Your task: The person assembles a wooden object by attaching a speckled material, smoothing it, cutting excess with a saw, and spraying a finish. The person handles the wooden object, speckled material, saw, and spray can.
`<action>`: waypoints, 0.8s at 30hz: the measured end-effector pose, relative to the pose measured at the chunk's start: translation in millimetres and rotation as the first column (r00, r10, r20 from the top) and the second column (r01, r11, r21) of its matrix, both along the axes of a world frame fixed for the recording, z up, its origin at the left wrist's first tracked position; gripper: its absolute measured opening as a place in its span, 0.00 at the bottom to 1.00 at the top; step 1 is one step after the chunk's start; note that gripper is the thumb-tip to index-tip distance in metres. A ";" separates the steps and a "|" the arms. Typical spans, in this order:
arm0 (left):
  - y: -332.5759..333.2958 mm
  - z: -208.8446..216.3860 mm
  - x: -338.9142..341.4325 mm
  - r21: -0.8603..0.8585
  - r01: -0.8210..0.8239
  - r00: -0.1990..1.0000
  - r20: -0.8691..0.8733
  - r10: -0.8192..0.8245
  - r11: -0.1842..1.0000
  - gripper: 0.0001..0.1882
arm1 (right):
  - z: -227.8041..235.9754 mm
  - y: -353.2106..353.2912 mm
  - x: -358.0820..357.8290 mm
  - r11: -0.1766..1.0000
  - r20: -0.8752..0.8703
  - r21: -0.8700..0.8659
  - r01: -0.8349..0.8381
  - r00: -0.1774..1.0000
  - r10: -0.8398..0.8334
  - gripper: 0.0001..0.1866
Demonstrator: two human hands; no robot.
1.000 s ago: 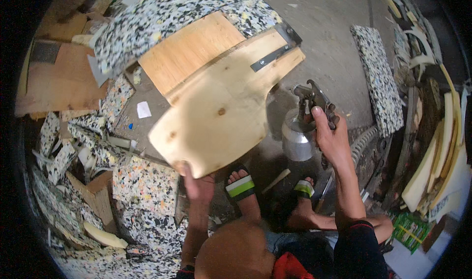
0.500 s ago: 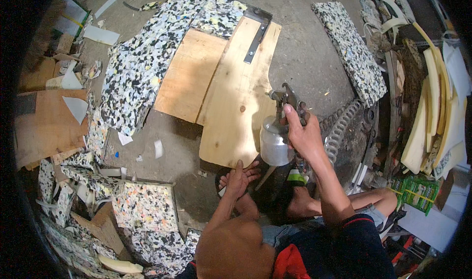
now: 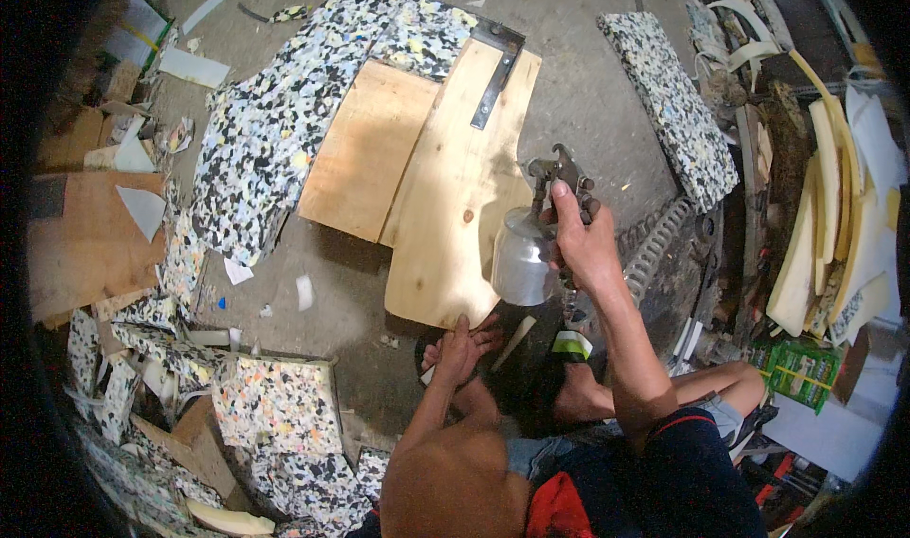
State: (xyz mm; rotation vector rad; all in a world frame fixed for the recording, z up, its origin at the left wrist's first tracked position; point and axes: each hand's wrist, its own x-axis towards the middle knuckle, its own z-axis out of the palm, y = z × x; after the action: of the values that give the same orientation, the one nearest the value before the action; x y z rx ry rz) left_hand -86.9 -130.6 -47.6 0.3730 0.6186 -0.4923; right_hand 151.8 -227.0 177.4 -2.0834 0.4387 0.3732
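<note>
My right hand [image 3: 585, 239] is wrapped around the handle of a spray gun [image 3: 524, 258] with a silver metal cup under it. The gun hangs over the right edge of a long, curved plywood board [image 3: 455, 197], its nozzle toward the board. At the board's near end my left hand [image 3: 458, 350] holds the edge, thumb on top and some fingers below. A black metal angle bracket [image 3: 495, 78] lies on the board's far end. Against its left side rests a rectangular wooden panel [image 3: 365, 149].
Speckled foam sheets [image 3: 275, 130] lie under and left of the panel, and another foam slab [image 3: 668, 111] lies at the far right. A coiled hose [image 3: 654, 244] runs right of the gun. Yellowish foam strips [image 3: 820, 225] are piled at the right, foam scraps [image 3: 275, 405] at the near left.
My right hand has shifted the spray gun slightly left and away from me, and its cup tilts a bit more. My left hand stays at the board's near edge.
</note>
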 end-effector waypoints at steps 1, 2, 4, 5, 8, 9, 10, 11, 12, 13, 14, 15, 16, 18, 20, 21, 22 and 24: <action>-0.2 -0.9 -0.4 -0.001 -0.002 1.000 0.029 0.002 1.000 0.32 | 0.6 1.4 0.7 1.000 0.006 0.006 0.007 1.000 -0.007 0.27; -0.3 -1.6 -0.8 -0.014 -0.008 1.000 0.022 0.008 1.000 0.32 | 0.8 2.9 3.0 1.000 -0.003 0.008 0.014 1.000 -0.014 0.26; 0.1 -2.6 -1.8 -0.027 -0.016 1.000 0.017 0.017 1.000 0.32 | 0.5 4.9 10.1 0.999 0.014 0.036 0.041 0.999 -0.042 0.26; 0.5 -2.9 -2.4 -0.030 -0.018 1.000 0.017 0.019 0.999 0.32 | -0.3 5.8 15.0 0.996 0.040 0.060 0.062 0.997 -0.064 0.27; 1.2 -4.2 -3.4 -0.042 -0.018 0.999 0.039 0.019 0.999 0.33 | -4.4 4.8 34.1 0.991 0.051 0.106 0.084 0.995 -0.090 0.25; 1.3 -4.9 -3.5 -0.039 -0.014 0.999 0.036 0.016 0.999 0.33 | -6.0 4.2 41.5 0.990 0.039 0.105 0.097 0.994 -0.101 0.26; 1.0 -5.6 -3.8 -0.036 -0.012 0.999 0.052 0.014 0.999 0.33 | -7.2 3.0 47.7 0.992 0.052 0.088 0.094 0.994 -0.099 0.26; 0.7 -6.6 -3.8 -0.026 -0.007 0.999 0.052 0.008 1.000 0.33 | -8.3 1.8 54.1 0.990 0.066 0.102 0.100 0.992 -0.107 0.26; 0.3 -7.3 -4.3 -0.003 -0.001 0.998 0.059 0.001 1.000 0.33 | -9.4 0.9 60.5 0.988 0.080 0.115 0.105 0.990 -0.114 0.26; 0.0 -8.1 -4.6 -0.019 -0.002 0.999 0.049 0.003 1.000 0.33 | -9.7 -0.5 66.5 0.986 0.093 0.128 0.109 0.988 -0.122 0.27; -0.4 -8.8 -5.1 -0.021 -0.002 0.999 0.049 0.003 1.000 0.33 | -10.7 -0.5 73.6 0.988 0.144 0.138 0.076 0.985 -0.095 0.27; -0.7 -9.3 -5.5 -0.010 0.000 1.000 0.023 0.001 1.000 0.33 | -10.7 -1.6 78.9 0.986 0.136 0.138 0.089 0.985 -0.107 0.26; -1.0 -9.6 -5.8 -0.018 -0.006 0.998 0.055 0.007 1.000 0.33 | -10.3 -2.9 83.5 0.985 0.128 0.138 0.102 0.985 -0.120 0.26; -1.1 -9.5 -6.2 -0.009 -0.013 0.998 0.068 0.013 1.000 0.33 | -9.2 -4.3 92.3 0.984 0.117 0.133 0.119 0.984 -0.135 0.26; -0.8 -8.6 -6.2 -0.033 -0.023 0.998 0.062 0.025 0.999 0.32 | -8.0 -3.8 99.5 0.984 0.110 0.125 0.126 0.984 -0.140 0.25; -0.5 -8.0 -6.1 -0.037 -0.036 0.997 0.074 0.038 0.999 0.31 | -7.3 -2.9 102.4 0.984 0.115 0.131 0.118 0.984 -0.133 0.25; -0.2 -7.3 -6.0 -0.036 -0.028 0.998 0.060 0.030 0.999 0.31 | -6.8 -1.4 104.8 0.985 0.119 0.138 0.105 0.985 -0.122 0.25; 0.6 -5.9 -5.8 -0.031 -0.048 0.997 0.064 0.049 0.998 0.31 | -5.2 1.4 107.1 0.986 0.138 0.128 0.108 0.982 -0.126 0.25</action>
State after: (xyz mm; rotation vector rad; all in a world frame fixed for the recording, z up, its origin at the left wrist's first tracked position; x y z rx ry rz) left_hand -92.7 -130.0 -53.5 0.3442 0.5558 -0.4407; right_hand 258.9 -225.6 172.3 -1.9423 0.4383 0.1724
